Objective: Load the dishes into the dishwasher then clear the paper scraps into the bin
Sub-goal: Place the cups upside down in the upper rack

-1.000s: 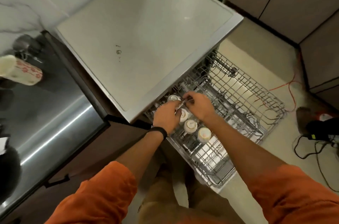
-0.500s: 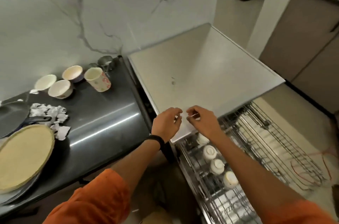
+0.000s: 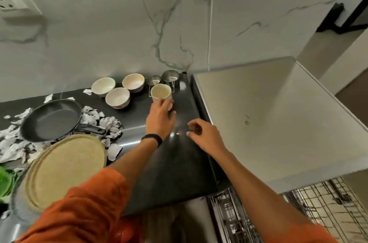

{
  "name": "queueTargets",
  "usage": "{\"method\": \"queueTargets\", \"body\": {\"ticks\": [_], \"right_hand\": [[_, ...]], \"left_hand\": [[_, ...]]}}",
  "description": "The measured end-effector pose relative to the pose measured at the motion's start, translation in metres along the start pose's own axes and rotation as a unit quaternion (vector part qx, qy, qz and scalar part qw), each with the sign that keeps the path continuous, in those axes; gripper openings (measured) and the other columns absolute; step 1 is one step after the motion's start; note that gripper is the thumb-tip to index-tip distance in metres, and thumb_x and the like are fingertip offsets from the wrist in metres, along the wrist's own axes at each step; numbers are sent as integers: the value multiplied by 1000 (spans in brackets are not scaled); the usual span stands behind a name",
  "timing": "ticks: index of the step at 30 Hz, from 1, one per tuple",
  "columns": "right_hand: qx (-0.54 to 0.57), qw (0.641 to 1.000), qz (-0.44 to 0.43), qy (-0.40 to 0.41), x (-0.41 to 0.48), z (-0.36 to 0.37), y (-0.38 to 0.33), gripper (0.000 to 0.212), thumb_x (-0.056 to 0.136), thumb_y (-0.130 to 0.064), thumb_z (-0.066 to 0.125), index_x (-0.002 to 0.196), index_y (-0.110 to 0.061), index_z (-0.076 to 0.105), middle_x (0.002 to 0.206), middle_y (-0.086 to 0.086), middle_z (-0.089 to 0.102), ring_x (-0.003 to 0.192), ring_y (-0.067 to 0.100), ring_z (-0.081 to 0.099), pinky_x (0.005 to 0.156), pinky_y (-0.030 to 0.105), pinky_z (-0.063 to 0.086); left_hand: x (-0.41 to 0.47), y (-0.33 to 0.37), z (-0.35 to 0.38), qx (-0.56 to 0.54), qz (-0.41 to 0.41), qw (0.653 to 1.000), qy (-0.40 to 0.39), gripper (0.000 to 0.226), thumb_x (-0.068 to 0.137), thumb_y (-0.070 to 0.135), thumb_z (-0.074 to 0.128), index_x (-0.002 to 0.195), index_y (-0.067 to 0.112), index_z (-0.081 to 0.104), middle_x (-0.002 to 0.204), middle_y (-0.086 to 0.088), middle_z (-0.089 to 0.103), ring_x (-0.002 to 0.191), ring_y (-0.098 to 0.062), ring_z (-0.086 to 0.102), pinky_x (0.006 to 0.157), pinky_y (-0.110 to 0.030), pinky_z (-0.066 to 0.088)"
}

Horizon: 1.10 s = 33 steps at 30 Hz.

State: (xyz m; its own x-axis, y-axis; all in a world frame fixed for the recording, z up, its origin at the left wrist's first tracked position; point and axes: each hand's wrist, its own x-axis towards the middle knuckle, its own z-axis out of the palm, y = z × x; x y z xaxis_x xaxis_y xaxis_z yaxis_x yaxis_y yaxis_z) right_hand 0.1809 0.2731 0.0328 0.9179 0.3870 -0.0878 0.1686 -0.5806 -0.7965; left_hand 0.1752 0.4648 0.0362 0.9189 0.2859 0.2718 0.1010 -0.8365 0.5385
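I'm gripping the cup (image 3: 161,92) by its side with my left hand (image 3: 160,121), judging it light, breakable; right hand (image 3: 205,135) hovering slack, empty.

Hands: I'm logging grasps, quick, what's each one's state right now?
Left hand: holding the cup.
Right hand: open, loosely curled, holding nothing.

Dim, slightly greenish indoor light comes from above. The dark counter (image 3: 179,163) throws back bright glints between the left hand (image 3: 160,121) and the right hand (image 3: 207,135), and both hands are smeared with motion blur. The cup (image 3: 161,92) in the left hand's grip looks soft. Far left, the wall socket (image 3: 12,1) bows with lens distortion and casts a shadow below. The near orange sleeve (image 3: 79,213) is out of focus.
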Motion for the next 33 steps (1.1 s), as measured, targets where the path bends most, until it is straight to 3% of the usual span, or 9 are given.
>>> {"method": "queueTargets", "body": {"ticks": [4,9,12,15,18,20,24,28,33], "right_hand": [[19,1000,0,-11,29,16,-18,26,87,-27,76,111,-30,66,100,-17,68,92,0,64,89,26,55],[20,1000,14,-12,47,26,-25,30,88,-24,75,116,-29,64,102,-15,65,89,2,63,87,27,56],[12,1000,22,-4,52,28,-23,52,87,-26,77,133,-31,53,122,-9,59,95,4,62,91,31,56],[28,999,39,10,51,27,-22,84,81,-34,82,149,-35,33,148,0,41,120,16,56,101,39,52],[42,998,47,19,39,16,-16,102,78,-41,84,156,-35,19,159,3,27,140,25,41,111,49,43],[50,997,58,30,26,7,-8,103,76,-43,84,156,-34,18,158,3,31,141,26,39,113,51,42],[73,991,70,83,-17,-27,25,93,67,-59,83,143,-39,33,137,-7,54,120,16,58,99,46,55],[81,982,79,150,-87,-76,64,93,64,-50,89,140,-31,40,129,-10,59,110,10,61,89,30,56],[87,959,155,221,-185,-121,128,85,67,-51,86,137,-29,42,124,-4,56,104,11,59,85,30,53]], "left_hand": [[50,-40,-4,86,-35,995,19,47,78,19,72,124,15,61,133,-15,50,122,-39,43,91,-49,49],[58,-55,5,37,-41,998,-29,17,88,17,71,102,8,66,143,-17,44,135,-39,36,105,-52,43],[47,-51,7,-4,15,999,-32,11,92,17,69,95,10,60,146,-13,39,128,-36,45,101,-45,48],[33,-36,5,-25,74,996,-35,16,95,26,65,97,11,57,137,-7,41,113,-26,53,92,-42,54],[15,-9,7,-69,111,990,-53,20,99,28,60,105,9,58,130,-1,41,103,-16,52,89,-36,53],[3,16,11,-106,116,985,-77,19,101,27,57,110,10,56,127,3,38,99,-12,51,88,-34,53],[-21,76,33,-163,129,970,-127,14,104,27,50,107,13,50,121,7,38,90,-11,53,82,-37,54],[-54,138,66,-194,132,957,-173,20,106,30,45,107,11,50,115,3,43,88,-10,52,81,-34,51],[-117,216,117,-215,168,925,-263,18,104,32,51,109,15,51,111,0,50,90,-16,57,73,-22,46]]}}
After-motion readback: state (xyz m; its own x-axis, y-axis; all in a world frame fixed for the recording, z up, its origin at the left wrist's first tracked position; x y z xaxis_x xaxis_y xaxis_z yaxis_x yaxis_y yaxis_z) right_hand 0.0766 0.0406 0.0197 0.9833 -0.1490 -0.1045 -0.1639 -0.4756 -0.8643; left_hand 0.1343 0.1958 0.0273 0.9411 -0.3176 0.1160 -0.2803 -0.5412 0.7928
